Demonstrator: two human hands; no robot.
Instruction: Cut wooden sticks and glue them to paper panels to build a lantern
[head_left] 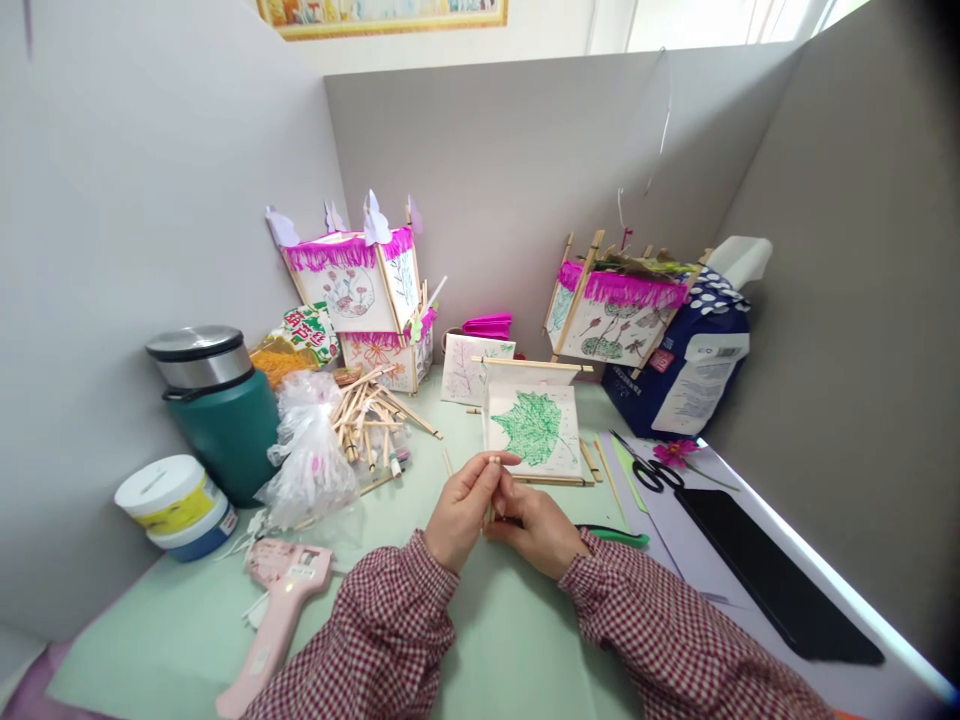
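My left hand [466,502] is closed in a pinch around thin wooden sticks [493,461], whose pale ends poke up above the fingertips. Against it, my right hand [538,515] grips the same sticks lower down. A green-handled tool [615,536] emerges from under my right hand; its head is hidden, so whether that hand holds it cannot be told. Just beyond my fingers stands a small stick frame with a white panel bearing a green leaf drawing [534,428].
Left are a pink glue gun [285,590], a plastic bag [309,450], a pile of sticks [375,415], a green flask [221,430] and a white tub [169,490]. Paper lanterns [349,285] stand behind. Right lie black scissors [652,474] and a black phone [772,570].
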